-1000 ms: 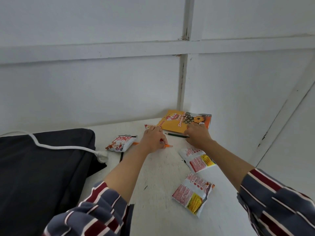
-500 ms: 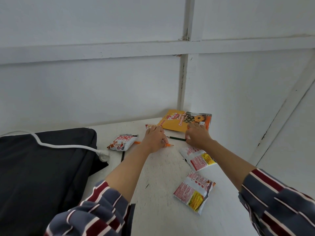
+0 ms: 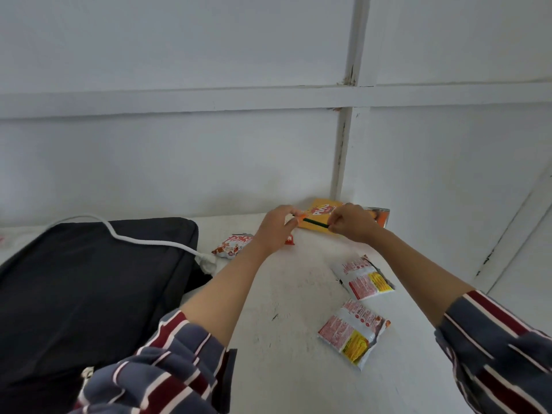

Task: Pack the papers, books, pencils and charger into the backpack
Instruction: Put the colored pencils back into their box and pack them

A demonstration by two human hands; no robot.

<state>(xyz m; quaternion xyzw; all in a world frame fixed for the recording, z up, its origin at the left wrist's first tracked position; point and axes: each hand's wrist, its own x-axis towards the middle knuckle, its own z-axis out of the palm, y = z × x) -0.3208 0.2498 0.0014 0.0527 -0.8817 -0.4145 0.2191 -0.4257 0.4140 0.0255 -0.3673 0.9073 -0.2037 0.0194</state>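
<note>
Both hands were raised over the far corner of the white table (image 3: 292,383). The right hand (image 3: 352,224) pinched one end of a dark green pencil (image 3: 316,223); the left hand (image 3: 274,228) was closed on an orange pencil (image 3: 301,217), mostly hidden by its fingers. The hands half covered a yellow book (image 3: 322,209). The black backpack (image 3: 83,288) lay at left, its lower edge cut off, with a white charger cable (image 3: 143,241) across it.

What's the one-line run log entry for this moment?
left hand: grip on orange pencil | right hand: grip on dark green pencil | backpack: flat, charger cable on top | phase: gathering pencils
</note>
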